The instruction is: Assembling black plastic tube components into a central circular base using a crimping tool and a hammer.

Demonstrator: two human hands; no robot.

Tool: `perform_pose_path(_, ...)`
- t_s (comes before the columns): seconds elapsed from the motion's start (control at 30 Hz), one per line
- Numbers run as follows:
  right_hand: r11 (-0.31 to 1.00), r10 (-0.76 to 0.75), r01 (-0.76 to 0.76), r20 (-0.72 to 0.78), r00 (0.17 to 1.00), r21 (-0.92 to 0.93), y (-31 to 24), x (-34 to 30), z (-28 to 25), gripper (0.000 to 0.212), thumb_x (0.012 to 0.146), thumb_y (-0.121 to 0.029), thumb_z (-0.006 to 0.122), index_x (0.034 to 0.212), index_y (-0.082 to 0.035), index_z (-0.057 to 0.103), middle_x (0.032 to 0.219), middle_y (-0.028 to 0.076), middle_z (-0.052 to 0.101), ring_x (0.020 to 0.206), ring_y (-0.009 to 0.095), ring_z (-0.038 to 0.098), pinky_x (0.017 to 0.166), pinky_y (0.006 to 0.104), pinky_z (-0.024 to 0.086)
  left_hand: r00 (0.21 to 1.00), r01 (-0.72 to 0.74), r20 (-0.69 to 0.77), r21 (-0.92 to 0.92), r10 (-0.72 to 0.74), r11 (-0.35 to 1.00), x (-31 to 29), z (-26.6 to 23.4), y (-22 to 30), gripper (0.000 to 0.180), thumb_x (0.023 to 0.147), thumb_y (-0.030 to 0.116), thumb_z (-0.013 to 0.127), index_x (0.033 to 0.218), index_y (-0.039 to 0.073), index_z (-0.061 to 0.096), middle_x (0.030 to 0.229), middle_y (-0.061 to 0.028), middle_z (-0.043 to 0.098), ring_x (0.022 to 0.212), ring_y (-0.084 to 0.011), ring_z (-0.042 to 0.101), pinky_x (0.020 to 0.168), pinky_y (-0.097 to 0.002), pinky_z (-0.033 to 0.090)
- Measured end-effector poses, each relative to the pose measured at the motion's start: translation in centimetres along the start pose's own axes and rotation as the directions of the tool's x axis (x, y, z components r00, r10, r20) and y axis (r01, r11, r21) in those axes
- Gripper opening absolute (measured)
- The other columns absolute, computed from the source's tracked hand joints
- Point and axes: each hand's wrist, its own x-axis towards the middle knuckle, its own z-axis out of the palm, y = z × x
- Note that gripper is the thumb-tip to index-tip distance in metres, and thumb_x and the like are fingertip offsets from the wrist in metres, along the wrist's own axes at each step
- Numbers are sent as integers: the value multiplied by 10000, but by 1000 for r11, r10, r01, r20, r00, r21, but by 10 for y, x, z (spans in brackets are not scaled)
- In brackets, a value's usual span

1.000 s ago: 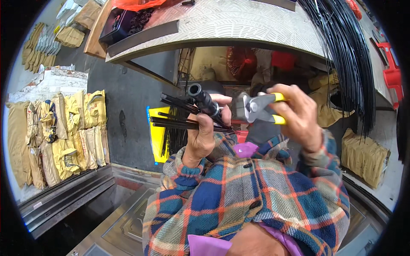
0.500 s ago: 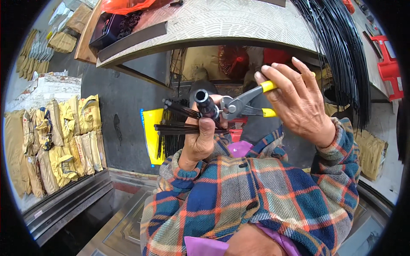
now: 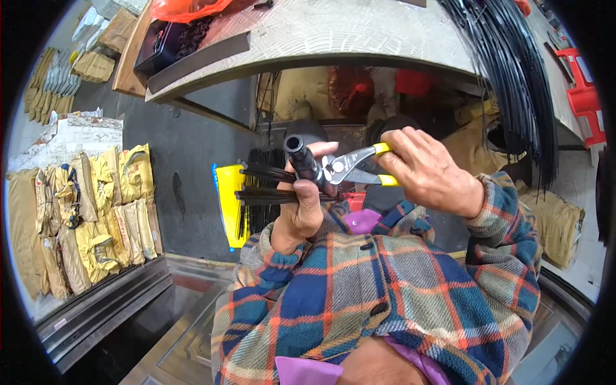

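Note:
My left hand (image 3: pixel 304 217) is closed around a black ribbed tube (image 3: pixel 304 158), whose round open end faces up. Thin black strips (image 3: pixel 266 194), which look like cable ties, stick out leftward from the same hand in two bunches. My right hand (image 3: pixel 431 170) is wrapped around the grey and yellow handles of a pair of cutting pliers (image 3: pixel 353 165). The plier jaws meet the right side of the tube near my left fingers. What lies between the jaws is too small to make out.
Ahead stands a worktable (image 3: pixel 359 32) with a long bundle of black strips (image 3: pixel 513 83) hanging off its right side. A dark bin (image 3: pixel 170 45) sits at its left end. Wrapped brown packages (image 3: pixel 96 218) lie at left, and a yellow bag (image 3: pixel 231 199) is beside my left arm.
My right fingers have gone from stretched out to curled around the handles, and the handles have come closer together. That hand sits slightly lower and further left. My left hand barely moved.

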Motion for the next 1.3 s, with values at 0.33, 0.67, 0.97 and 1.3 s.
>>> perform_pose_path(0.33, 448, -190, -422, 545, 817, 789, 27, 4, -36, 233, 745, 17, 544, 954, -17, 446, 842, 87, 521, 696, 189, 569, 612, 316, 449, 979, 66, 205, -241, -16, 968, -1, -11, -8, 676, 785, 629, 408, 1037, 2, 424, 760, -60, 469, 657, -112, 465, 579, -228, 401)
perform_pose_path(0.67, 564, -178, -411, 592, 786, 716, 31, 26, -40, 220, 775, -6, 545, 963, -17, 431, 762, 109, 532, 710, 239, 579, 606, 332, 432, 984, 63, 175, -153, -36, 986, 3, -9, -3, 723, 784, 642, 417, 1048, -28, 483, 787, -38, 518, 665, -83, 468, 608, -231, 407)
perform_pose_path(0.97, 840, 456, -480, -151, 877, -252, 153, 54, 10, 309, 782, -246, 600, 998, -70, 466, 911, 136, 531, 827, 336, 547, 679, 398, 443, 968, -246, -57, -41, 244, 968, 18, 20, -42, 274, 833, 257, 594, 936, 26, 487, 842, -80, 566, 812, -212, 547, 817, -375, 414)
perform_pose_path(1.3, 420, 23, -32, 24, 999, 907, -4, 20, 110, 210, 743, -104, 646, 930, -21, 600, 1046, 126, 590, 924, 207, 574, 777, 353, 458, 760, -538, -649, -591, 42, 601, 63, -65, 6, 380, 855, 455, 479, 874, 76, 475, 756, -26, 494, 730, -156, 486, 849, -354, 421)
